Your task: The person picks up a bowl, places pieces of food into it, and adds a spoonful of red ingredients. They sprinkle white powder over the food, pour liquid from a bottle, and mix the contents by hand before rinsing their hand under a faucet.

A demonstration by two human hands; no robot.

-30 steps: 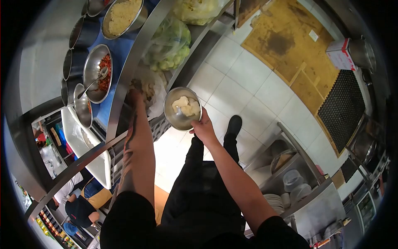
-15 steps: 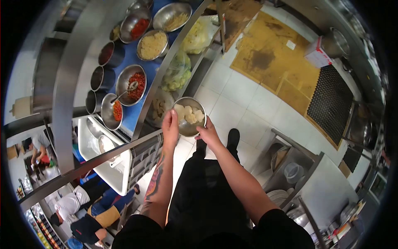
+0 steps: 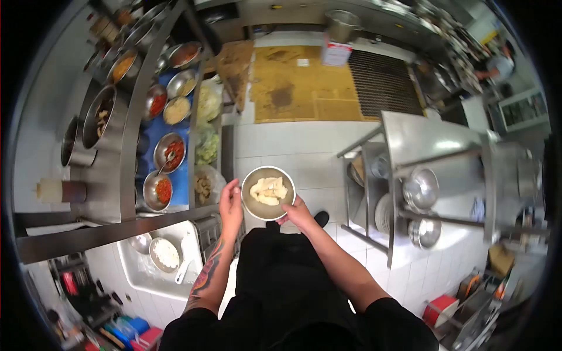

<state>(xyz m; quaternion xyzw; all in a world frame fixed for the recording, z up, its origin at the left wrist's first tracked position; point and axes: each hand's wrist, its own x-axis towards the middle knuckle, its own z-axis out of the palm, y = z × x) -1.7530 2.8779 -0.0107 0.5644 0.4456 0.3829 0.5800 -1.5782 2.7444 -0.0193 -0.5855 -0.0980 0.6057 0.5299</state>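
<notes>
A round metal bowl (image 3: 253, 212) with pale, cream-coloured pieces (image 3: 268, 191) in it is held in front of my body, above the tiled floor. My right hand (image 3: 297, 212) grips its lower right rim, with the thumb over the edge. On the other side, my left hand (image 3: 230, 200) is beside the bowl's left rim, fingers apart and pointing up; it appears not to grip the bowl. To the left of the bowl, a clear bag (image 3: 214, 182) with brownish pieces lies on the lower shelf.
Metal bowls of chopped red food (image 3: 174, 153) stand on a blue surface at left. Below is a white sink (image 3: 138, 274) holding a colander. A steel table (image 3: 436, 140) with bowls is at right. Yellow mats (image 3: 293, 82) lie ahead. A person (image 3: 501, 67) is at far upper right.
The view has turned, bringing the steel table at right more fully into sight. My left hand has come away from the bowl's rim, while my right hand keeps hold. The pieces in the bowl have shifted.
</notes>
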